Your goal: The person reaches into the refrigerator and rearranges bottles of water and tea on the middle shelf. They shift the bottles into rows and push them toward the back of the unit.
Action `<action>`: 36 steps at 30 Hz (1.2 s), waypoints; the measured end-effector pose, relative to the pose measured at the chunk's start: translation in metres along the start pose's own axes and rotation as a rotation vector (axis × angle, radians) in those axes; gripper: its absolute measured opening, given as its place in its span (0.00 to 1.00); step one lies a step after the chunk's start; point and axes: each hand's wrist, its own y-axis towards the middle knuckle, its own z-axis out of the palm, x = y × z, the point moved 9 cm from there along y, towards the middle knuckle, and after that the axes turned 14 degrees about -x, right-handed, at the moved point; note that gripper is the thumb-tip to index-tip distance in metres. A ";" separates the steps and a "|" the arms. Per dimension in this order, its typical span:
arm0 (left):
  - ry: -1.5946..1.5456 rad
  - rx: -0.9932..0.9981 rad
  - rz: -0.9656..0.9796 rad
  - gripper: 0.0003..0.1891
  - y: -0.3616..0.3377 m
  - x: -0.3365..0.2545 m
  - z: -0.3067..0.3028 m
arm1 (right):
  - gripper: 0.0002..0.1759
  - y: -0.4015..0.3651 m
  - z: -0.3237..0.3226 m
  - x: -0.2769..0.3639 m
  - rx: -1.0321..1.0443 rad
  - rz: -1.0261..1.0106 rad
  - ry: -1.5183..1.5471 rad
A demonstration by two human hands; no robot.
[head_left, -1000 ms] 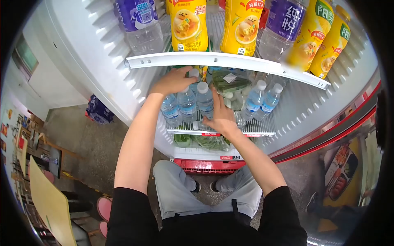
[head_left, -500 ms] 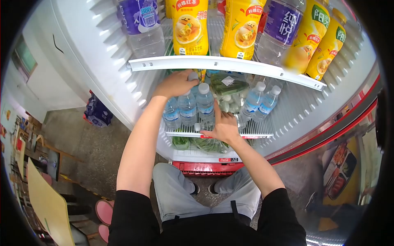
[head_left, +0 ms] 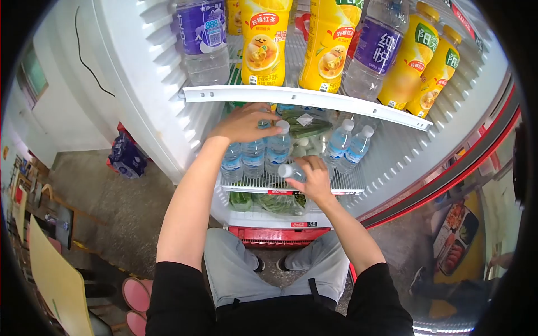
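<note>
Several clear water bottles with blue labels stand on the fridge's lower wire shelf. My left hand (head_left: 246,124) reaches over the left group, its thumb and fingers closed at the white cap of an upright water bottle (head_left: 278,150). In front of that bottle, my right hand (head_left: 312,178) grips another water bottle (head_left: 293,172), tilted with its cap pointing left; the palm hides much of it. Two more water bottles (head_left: 339,141) stand to the right. Between the groups lies a plastic-wrapped pack of green vegetables (head_left: 307,127), with pale round items below it.
Above my hands runs the white front rail (head_left: 302,99) of the upper shelf, holding yellow lemon tea bottles (head_left: 263,47) and purple-labelled bottles (head_left: 376,50). Bagged greens (head_left: 274,203) lie below the wire shelf. The open fridge door (head_left: 448,185) is at right.
My left hand has shifted from a cap farther back to the front bottle's cap. My right hand has lifted its bottle off the shelf's front area and tilted it. The view has shifted slightly.
</note>
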 end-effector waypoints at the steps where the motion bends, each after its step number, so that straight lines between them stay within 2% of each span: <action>1: -0.011 -0.014 0.002 0.29 0.000 0.002 0.001 | 0.36 -0.001 -0.010 -0.006 -0.041 0.051 0.018; 7: -0.021 -0.047 -0.007 0.33 0.001 0.009 0.003 | 0.40 -0.020 -0.062 -0.053 -0.278 0.426 0.058; 10: -0.127 -0.018 -0.031 0.33 0.002 0.008 0.003 | 0.40 -0.012 -0.087 -0.052 -0.393 0.460 -0.114; 11: -0.133 -0.016 -0.046 0.33 0.002 0.007 0.001 | 0.40 -0.006 -0.092 -0.052 -0.397 0.411 -0.167; 14: -0.136 -0.005 -0.072 0.33 0.000 0.005 -0.001 | 0.39 -0.012 -0.102 -0.071 -0.394 0.542 -0.280; 15: -0.128 -0.005 -0.067 0.34 0.001 0.005 -0.002 | 0.39 -0.009 -0.106 -0.069 -0.439 0.472 -0.348; 21: -0.122 -0.021 -0.105 0.36 -0.003 0.013 -0.004 | 0.40 -0.005 -0.113 -0.089 -0.376 0.743 -0.355; 24: -0.149 -0.017 -0.072 0.37 0.006 0.006 0.001 | 0.42 -0.001 -0.116 -0.084 -0.357 0.578 -0.478; 25: -0.137 -0.031 -0.079 0.37 0.006 0.007 -0.001 | 0.42 -0.004 -0.117 -0.089 -0.378 0.609 -0.438; 28: -0.135 -0.092 -0.079 0.37 0.000 0.015 -0.003 | 0.38 0.016 -0.128 -0.063 -0.488 0.379 -0.484; 29: -0.144 -0.111 -0.060 0.37 0.001 0.018 -0.002 | 0.34 0.026 -0.133 -0.049 -0.553 0.317 -0.415; 32: -0.192 -0.118 -0.066 0.33 0.004 0.014 -0.007 | 0.27 0.053 -0.123 -0.015 -0.477 0.068 -0.245; 33: -0.234 -0.141 -0.085 0.31 0.004 0.016 -0.008 | 0.19 0.068 -0.119 0.007 -0.472 -0.021 -0.219; 34: -0.275 -0.163 -0.101 0.30 0.005 0.019 -0.007 | 0.17 0.076 -0.107 0.014 -0.417 -0.073 -0.187; 35: -0.300 -0.196 -0.128 0.24 0.006 0.026 -0.004 | 0.16 0.081 -0.095 0.021 -0.362 -0.124 -0.155; 36: -0.273 -0.193 -0.133 0.25 0.006 0.031 -0.001 | 0.14 0.086 -0.083 0.029 -0.310 -0.175 -0.123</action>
